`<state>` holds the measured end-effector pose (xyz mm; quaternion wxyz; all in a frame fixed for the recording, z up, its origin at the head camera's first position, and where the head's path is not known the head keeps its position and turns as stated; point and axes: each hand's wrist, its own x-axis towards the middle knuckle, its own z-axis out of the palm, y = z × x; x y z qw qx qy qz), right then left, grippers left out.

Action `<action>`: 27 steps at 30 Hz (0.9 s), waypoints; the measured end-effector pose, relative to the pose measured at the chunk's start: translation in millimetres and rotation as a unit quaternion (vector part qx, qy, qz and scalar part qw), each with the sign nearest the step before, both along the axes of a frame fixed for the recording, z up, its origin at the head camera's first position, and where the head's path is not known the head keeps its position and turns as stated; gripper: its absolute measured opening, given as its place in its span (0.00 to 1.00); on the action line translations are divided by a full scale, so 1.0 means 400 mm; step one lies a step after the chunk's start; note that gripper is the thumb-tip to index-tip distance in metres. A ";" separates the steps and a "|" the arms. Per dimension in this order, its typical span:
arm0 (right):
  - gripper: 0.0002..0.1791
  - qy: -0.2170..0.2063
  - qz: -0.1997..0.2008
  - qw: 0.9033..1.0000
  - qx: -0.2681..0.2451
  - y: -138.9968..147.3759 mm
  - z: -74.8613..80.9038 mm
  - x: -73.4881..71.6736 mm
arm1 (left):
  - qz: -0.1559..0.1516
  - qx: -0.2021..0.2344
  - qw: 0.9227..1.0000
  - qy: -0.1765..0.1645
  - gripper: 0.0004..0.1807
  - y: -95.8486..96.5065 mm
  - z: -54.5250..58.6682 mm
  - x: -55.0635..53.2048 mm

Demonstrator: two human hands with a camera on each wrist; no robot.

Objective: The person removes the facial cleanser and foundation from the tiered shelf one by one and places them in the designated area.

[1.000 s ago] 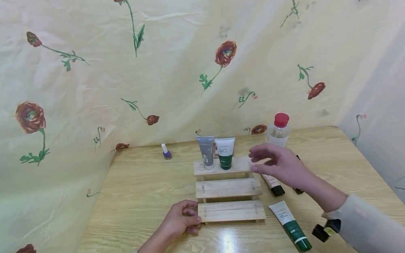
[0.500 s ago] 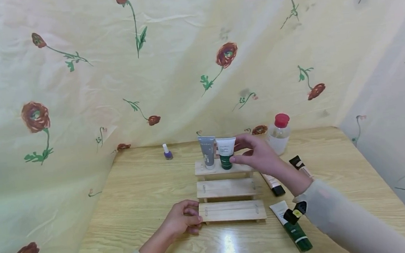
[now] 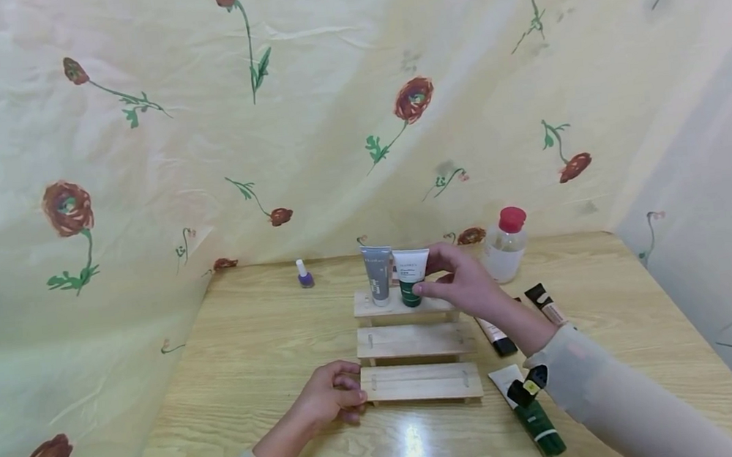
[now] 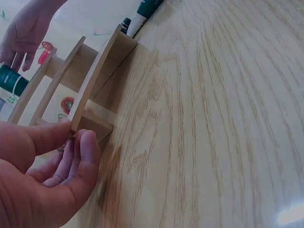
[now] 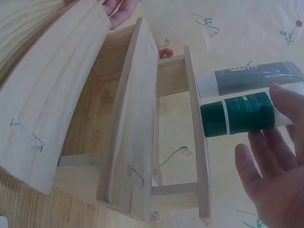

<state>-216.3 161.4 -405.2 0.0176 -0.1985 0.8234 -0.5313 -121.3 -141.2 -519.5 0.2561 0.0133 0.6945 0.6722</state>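
Observation:
A three-step wooden display stand (image 3: 416,340) is on the table, and my left hand (image 3: 332,395) pinches its lowest step at the left front corner. The left wrist view shows that thumb and the curled fingers around the board's end. On the top step stand two squeeze tubes, a grey one (image 3: 379,277) and a white-and-green one (image 3: 412,268). My right hand (image 3: 460,278) holds the white-and-green tube from the right, thumb on its front and fingers behind. In the right wrist view its green cap (image 5: 213,118) meets the top board, beside the grey tube (image 5: 256,78).
Right of the stand lie a larger green-and-white tube (image 3: 539,425), a black-capped tube (image 3: 501,340) and a small black-ended tube (image 3: 544,303). A red-capped clear bottle (image 3: 503,252) stands behind. Purple nail polish (image 3: 304,275) is at the back left, before the flowered cloth (image 3: 302,117).
My right hand has moved left from above the stand's right end and taken hold of the white-and-green tube. The left hand keeps its grip on the stand.

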 end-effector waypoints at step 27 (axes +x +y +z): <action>0.23 0.027 -0.077 0.996 0.042 0.107 0.032 0.049 | 0.004 0.005 1.000 -0.006 0.30 0.000 -0.008 0.001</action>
